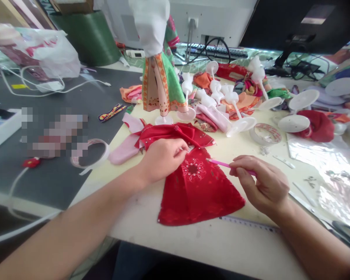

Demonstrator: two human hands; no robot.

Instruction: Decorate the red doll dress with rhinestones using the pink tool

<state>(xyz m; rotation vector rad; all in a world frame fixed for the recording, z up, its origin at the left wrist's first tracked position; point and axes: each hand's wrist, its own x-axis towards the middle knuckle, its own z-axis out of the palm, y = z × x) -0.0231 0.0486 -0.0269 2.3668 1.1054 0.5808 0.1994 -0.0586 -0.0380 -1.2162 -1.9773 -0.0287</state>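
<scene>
A small red doll dress (198, 198) lies flat on the pale tabletop, with a white embroidered flower and small bead-like dots on it. My left hand (166, 157) rests over its upper part with thumb and fingers pinched together. A tiny pale bit shows at those fingertips, too small to name. In my right hand (259, 182) is a slim pink pen-like stick (220, 162), held like a pencil. Its tip is at the dress's right edge, right of the flower; I cannot tell whether it touches.
Behind the dress stands a doll form in a green and peach skirt (177, 83). White mannequin stands (239, 126) and cloth pieces crowd the back right. Tape rolls (265, 134) (103, 153) lie on both sides. A ruler (247, 224) lies near the front; clear plastic (338, 186) is at right.
</scene>
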